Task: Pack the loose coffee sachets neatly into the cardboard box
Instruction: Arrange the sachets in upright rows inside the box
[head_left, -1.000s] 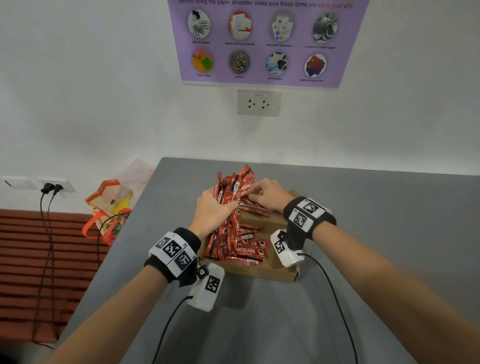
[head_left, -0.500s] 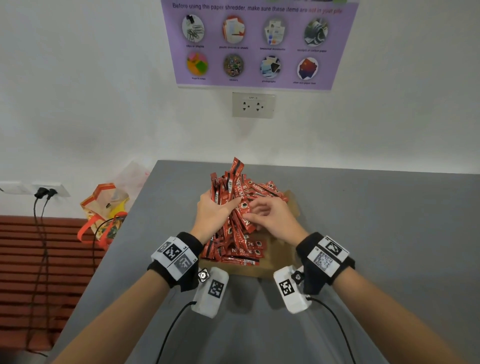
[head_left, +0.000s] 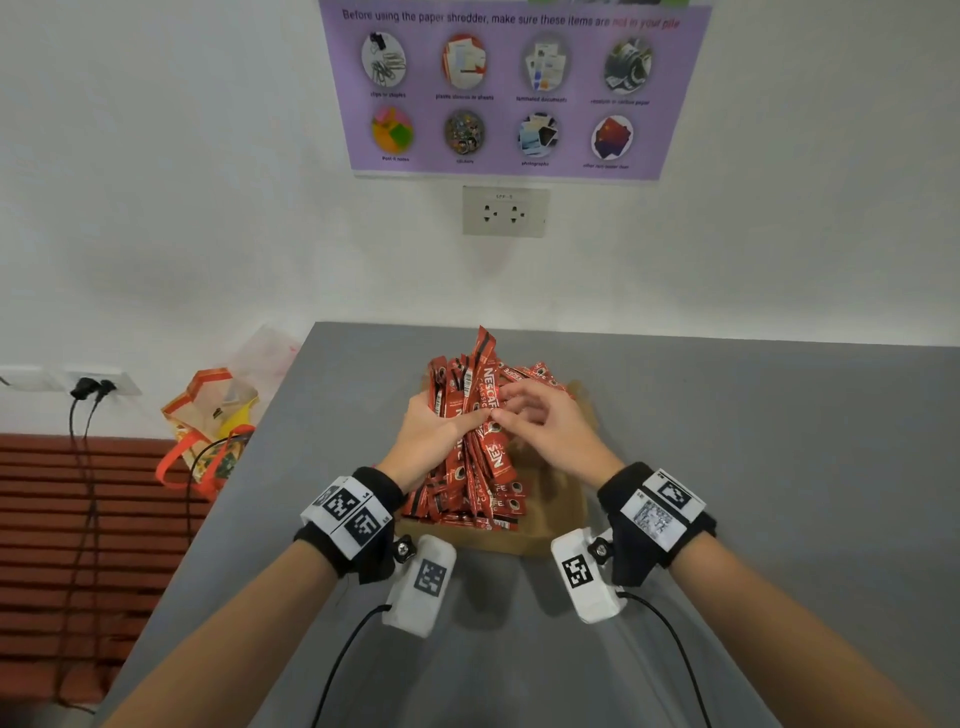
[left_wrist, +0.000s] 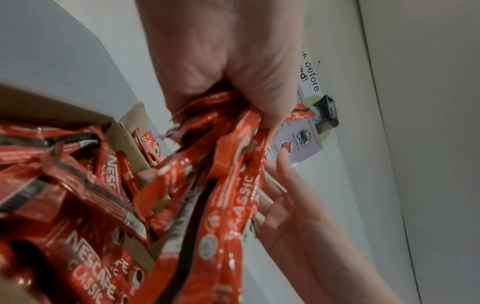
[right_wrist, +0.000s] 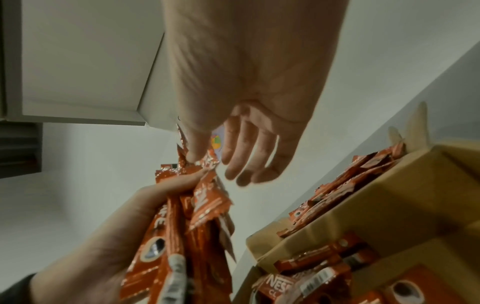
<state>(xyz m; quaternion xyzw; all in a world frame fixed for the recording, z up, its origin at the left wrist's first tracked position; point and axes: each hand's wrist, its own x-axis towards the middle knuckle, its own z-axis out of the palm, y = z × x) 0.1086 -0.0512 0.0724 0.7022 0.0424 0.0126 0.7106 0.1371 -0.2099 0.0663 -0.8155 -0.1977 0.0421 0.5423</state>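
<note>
My left hand grips a thick bundle of red coffee sachets, raised and tilted over the open cardboard box. More sachets lie in the box's near left part under the bundle, and several lie at its far end. My right hand is against the bundle's right side. Its fingers are nearly straight and its thumb touches the sachet tops. In the left wrist view the left hand clenches the bundle, with the right hand behind it.
The box stands on a grey table that meets a white wall with a socket. Past the table's left edge an orange-handled bag sits on a slatted bench, with black cables plugged in beside it.
My right hand drew back from the box's far end to the bundle's right side. The left hand's bundle stands higher and more upright than before.
</note>
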